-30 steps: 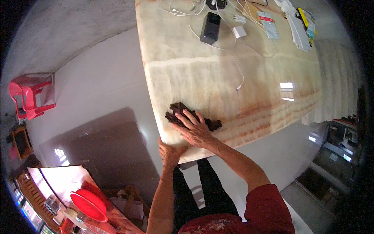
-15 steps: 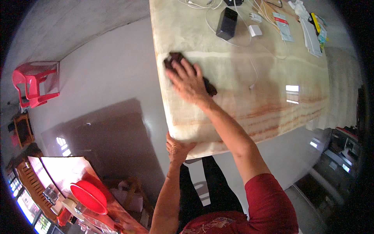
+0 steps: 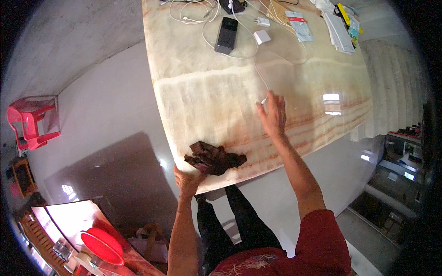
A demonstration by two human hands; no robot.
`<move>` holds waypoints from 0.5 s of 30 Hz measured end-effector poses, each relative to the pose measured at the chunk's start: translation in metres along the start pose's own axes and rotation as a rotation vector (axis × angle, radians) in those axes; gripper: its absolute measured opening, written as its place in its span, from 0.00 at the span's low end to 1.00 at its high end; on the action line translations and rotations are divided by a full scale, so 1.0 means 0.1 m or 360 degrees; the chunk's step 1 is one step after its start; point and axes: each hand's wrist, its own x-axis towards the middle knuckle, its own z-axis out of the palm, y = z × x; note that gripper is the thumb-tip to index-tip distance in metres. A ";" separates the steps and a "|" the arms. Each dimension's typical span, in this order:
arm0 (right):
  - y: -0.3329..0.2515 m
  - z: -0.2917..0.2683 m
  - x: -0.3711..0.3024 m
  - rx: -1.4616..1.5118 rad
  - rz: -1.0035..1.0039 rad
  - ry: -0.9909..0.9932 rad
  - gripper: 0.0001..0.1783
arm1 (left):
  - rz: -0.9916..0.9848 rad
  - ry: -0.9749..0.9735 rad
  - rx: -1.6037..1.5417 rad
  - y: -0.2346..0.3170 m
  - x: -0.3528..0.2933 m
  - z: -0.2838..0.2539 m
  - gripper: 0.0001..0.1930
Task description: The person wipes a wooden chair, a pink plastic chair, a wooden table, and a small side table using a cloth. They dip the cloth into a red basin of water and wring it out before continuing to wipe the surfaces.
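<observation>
A marble-patterned table [image 3: 207,101] fills the middle of the view. At its near left corner my left hand [image 3: 186,183] is closed around the edge, right beside a crumpled dark brown cloth [image 3: 212,158] on the tabletop. Further right, my right hand [image 3: 275,115] reaches over the surface with thumb and forefinger at the end of a white cable [image 3: 264,99], pinching it near its plug. That cable runs back toward a white charger block [image 3: 262,37]. Left of the block lies a black power bank [image 3: 226,36].
Coiled white cables [image 3: 195,11], a small sachet [image 3: 300,27] and white papers [image 3: 338,32] lie along the table's far side. On the floor at left stands a red plastic chair [image 3: 32,122]. A red basket [image 3: 102,246] rests on another surface at lower left.
My right hand has let go of the brown cloth and moved right to the cable end. The cloth now lies at the near left corner. My left hand still holds the edge.
</observation>
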 end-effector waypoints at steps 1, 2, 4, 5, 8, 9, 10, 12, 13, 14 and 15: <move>0.17 0.06 0.19 -0.0030 0.0231 -0.0061 0.25 | -0.0020 -0.0012 -0.0019 0.02 -0.01 0.00 0.67; 0.31 0.13 0.32 -0.0069 0.0218 -0.0139 0.23 | -0.0037 -0.0027 -0.0038 0.08 -0.03 -0.01 0.67; 0.57 0.31 0.49 -0.0133 0.0186 -0.0305 0.19 | -0.0179 0.0014 0.0149 0.22 -0.05 0.03 0.67; 0.66 0.35 0.55 0.0008 0.0224 -0.0358 0.16 | -0.0208 0.0003 0.0151 0.26 -0.05 0.04 0.66; 0.71 0.42 0.66 0.0602 0.0346 -0.0332 0.09 | -0.0245 -0.0006 0.0099 0.25 -0.06 0.00 0.66; 0.82 0.25 0.70 0.1328 0.1229 -0.0791 0.05 | -0.0273 0.0002 0.0077 0.24 -0.07 0.00 0.66; 0.76 0.09 0.74 0.1522 0.1404 -0.0630 0.04 | -0.0308 0.0018 0.0050 0.22 -0.07 -0.01 0.65; 0.77 -0.13 0.88 0.1777 0.1542 -0.0169 0.05 | -0.0267 0.0072 0.0070 0.14 -0.06 0.00 0.64; 0.83 -0.22 0.96 0.1827 0.1509 0.0124 0.06 | -0.0278 0.0054 0.0073 0.16 -0.06 -0.01 0.64; 0.89 -0.29 1.09 0.1746 0.1413 0.0222 0.07 | -0.0287 0.0033 0.0081 0.20 -0.07 -0.02 0.64; 0.92 -0.31 1.29 0.1666 0.1317 0.0312 0.08 | -0.0302 0.0016 0.0087 0.24 -0.09 -0.03 0.64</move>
